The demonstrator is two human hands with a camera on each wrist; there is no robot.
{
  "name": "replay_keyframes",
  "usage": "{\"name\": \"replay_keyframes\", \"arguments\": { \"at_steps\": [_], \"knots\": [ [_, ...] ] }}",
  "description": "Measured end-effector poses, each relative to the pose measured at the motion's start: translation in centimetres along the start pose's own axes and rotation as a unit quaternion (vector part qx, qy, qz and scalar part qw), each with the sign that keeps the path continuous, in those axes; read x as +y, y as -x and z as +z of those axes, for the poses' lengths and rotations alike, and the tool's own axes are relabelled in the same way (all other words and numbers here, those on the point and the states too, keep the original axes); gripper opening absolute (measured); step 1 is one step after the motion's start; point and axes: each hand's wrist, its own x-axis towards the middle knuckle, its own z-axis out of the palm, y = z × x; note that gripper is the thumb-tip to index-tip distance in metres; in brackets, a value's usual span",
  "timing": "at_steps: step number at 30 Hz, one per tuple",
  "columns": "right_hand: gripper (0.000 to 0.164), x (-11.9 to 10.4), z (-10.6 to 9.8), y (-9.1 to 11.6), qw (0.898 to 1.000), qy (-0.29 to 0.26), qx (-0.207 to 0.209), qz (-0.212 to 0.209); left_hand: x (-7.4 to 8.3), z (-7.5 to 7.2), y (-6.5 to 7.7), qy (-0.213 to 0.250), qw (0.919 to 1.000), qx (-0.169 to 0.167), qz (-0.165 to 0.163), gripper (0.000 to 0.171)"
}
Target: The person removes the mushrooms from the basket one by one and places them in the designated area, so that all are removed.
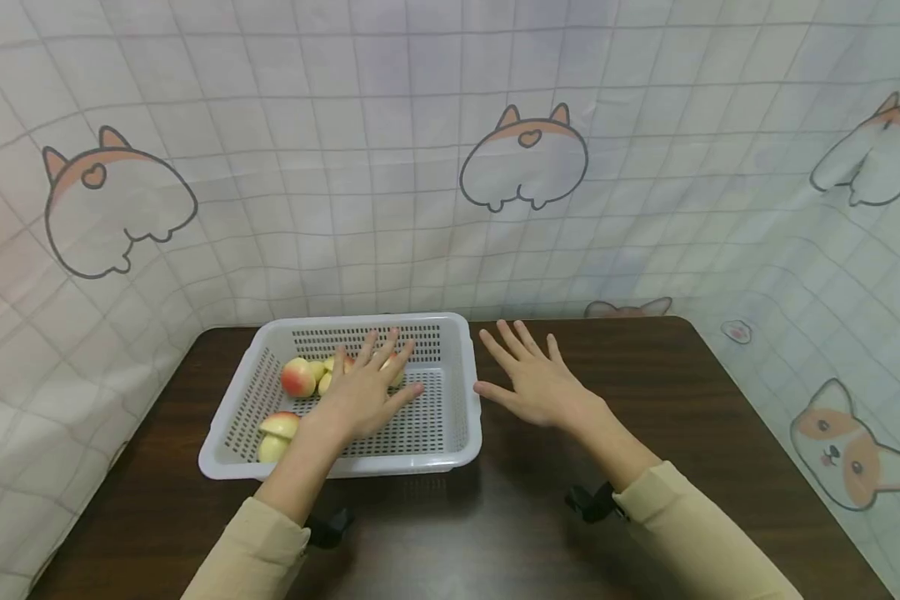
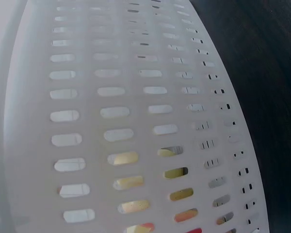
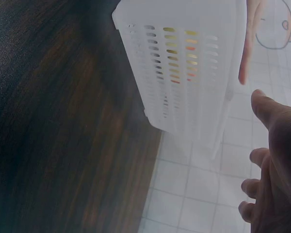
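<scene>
My left hand [image 1: 356, 400] hovers over a white plastic basket [image 1: 461, 392] in the head view, its fingers spread and holding nothing. Inside the basket, several yellow fruits with a red blush [image 1: 297, 377] lie toward the left and back, partly hidden behind that hand. A cut-looking piece of the same fruit [image 1: 279, 425] sits near the front left corner. Just right of the basket's rim is my right hand [image 1: 536, 383], also with spread fingers and nothing in it. The right wrist view shows this hand [image 3: 276, 165] beside the basket's slotted wall [image 3: 208, 97].
A dark brown wooden table [image 1: 607, 467] carries the basket at its back left. Behind and around it hangs a white checked cloth [image 1: 390, 208] printed with cartoon corgis. Dark wrist mounts [image 1: 592, 502] stick out below the sleeves. Fruit colours show through the basket's slots [image 2: 179, 194].
</scene>
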Motion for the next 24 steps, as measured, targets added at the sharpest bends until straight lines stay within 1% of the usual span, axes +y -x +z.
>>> {"name": "replay_keyframes", "arguments": {
  "at_steps": [7, 12, 15, 19, 22, 24],
  "knots": [
    [0.082, 0.1, -0.1, -0.2, 1.0, 0.002, 0.004, -0.003, -0.2, 0.0, -0.3, 0.003, 1.0, 0.008, 0.004, 0.075],
    [0.082, 0.1, 0.1, -0.3, 1.0, 0.003, -0.002, -0.003, -0.5, 0.2, -0.1, 0.001, 1.0, 0.008, 0.005, 0.075],
    [0.081, 0.0, 0.2, -0.2, 1.0, -0.005, -0.007, -0.005, -0.9, 0.2, 0.3, 0.005, 0.9999, 0.013, 0.007, 0.074],
    [0.079, -0.2, 0.3, -0.1, 1.0, -0.009, -0.008, -0.006, -1.7, 0.2, 1.1, 0.024, 0.9995, 0.021, 0.006, 0.07],
    [0.075, -0.3, 0.2, -0.2, 1.0, -0.017, 0.006, -0.011, -2.5, -0.1, 1.6, 0.033, 0.9991, 0.025, 0.011, 0.07],
    [0.072, -0.4, 0.1, -0.4, 0.999, -0.026, 0.023, -0.017, -3.2, -0.3, 2.0, 0.034, 0.9989, 0.03, 0.016, 0.07]
  ]
}}
